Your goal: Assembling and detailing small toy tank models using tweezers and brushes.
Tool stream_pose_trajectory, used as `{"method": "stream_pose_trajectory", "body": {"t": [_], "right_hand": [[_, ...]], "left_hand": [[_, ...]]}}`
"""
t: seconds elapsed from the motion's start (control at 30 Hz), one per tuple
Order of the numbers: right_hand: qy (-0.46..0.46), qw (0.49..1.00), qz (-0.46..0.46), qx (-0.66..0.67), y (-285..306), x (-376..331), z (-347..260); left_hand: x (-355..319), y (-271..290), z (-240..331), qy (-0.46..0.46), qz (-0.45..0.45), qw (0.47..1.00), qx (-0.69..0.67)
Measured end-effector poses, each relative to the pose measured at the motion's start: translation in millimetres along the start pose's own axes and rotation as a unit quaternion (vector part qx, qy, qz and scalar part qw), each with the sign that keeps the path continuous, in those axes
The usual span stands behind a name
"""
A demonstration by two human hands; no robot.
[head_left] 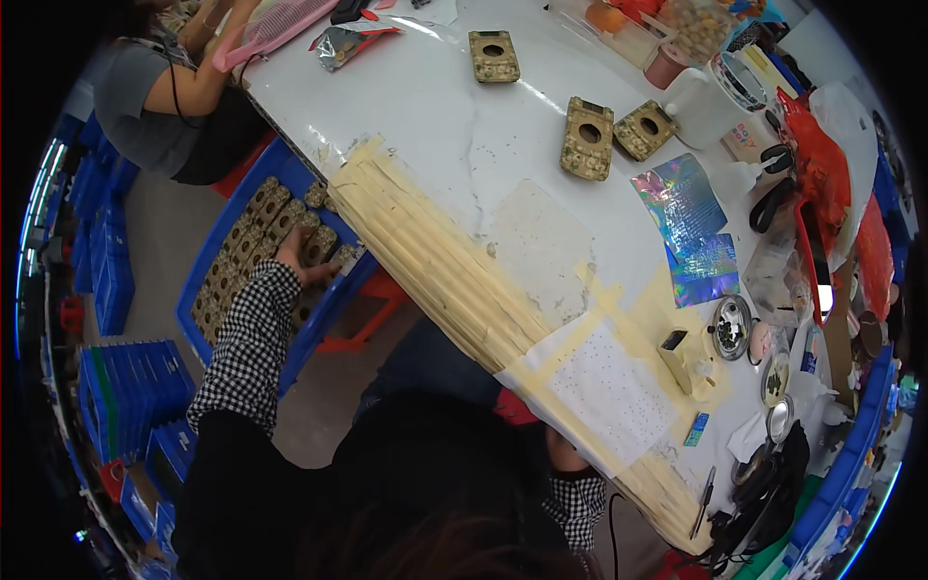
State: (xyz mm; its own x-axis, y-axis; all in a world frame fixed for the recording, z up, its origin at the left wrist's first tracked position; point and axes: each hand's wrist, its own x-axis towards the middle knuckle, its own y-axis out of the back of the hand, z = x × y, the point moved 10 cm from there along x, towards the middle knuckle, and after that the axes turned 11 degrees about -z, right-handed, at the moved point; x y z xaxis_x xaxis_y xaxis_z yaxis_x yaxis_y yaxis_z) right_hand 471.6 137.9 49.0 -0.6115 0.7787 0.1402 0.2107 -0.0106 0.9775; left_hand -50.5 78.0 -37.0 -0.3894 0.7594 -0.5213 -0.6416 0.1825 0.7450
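Note:
At the left, my left hand [298,259] reaches into a blue plastic crate [198,324] packed with rows of camouflage toy tank hulls. Its thumb and fingers straddle one hull [320,246] near the crate's table-side end. My right hand [564,452] is low by the table's near edge, beneath the taped border; its fingers are hidden. On the white table lie three more hulls, each with a round dark hole on top: one hull [495,68] at the far side, a second hull [587,153] and a third hull [657,120] close together further right.
Yellowish tape [435,261] covers the table's near edge. Iridescent sticker sheets [684,217], a small tan block [684,362], a round tin [730,327] and a pen [704,503] lie to the right. A white mug [696,106] stands beyond. Another person [159,101] sits far left.

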Motion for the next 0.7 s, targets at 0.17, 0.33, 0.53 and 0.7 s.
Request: {"method": "stream_pose_trajectory", "body": {"t": [0.17,0.33,0.53,0.7], "right_hand": [[-0.029,0.989,-0.038,0.136,-6,12,6],[-0.026,0.992,-0.030,0.118,-7,11,7],[-0.040,0.992,-0.054,0.105,-2,9,3],[-0.045,0.989,-0.079,0.118,-6,4,3]], "left_hand": [[-9,-13,9,0.003,0.098,0.988,0.123],[1,-8,-2,0.078,0.012,0.992,0.098],[3,-6,10,0.067,0.021,0.976,0.207],[2,6,12,0.149,-0.027,0.967,0.204]]}}
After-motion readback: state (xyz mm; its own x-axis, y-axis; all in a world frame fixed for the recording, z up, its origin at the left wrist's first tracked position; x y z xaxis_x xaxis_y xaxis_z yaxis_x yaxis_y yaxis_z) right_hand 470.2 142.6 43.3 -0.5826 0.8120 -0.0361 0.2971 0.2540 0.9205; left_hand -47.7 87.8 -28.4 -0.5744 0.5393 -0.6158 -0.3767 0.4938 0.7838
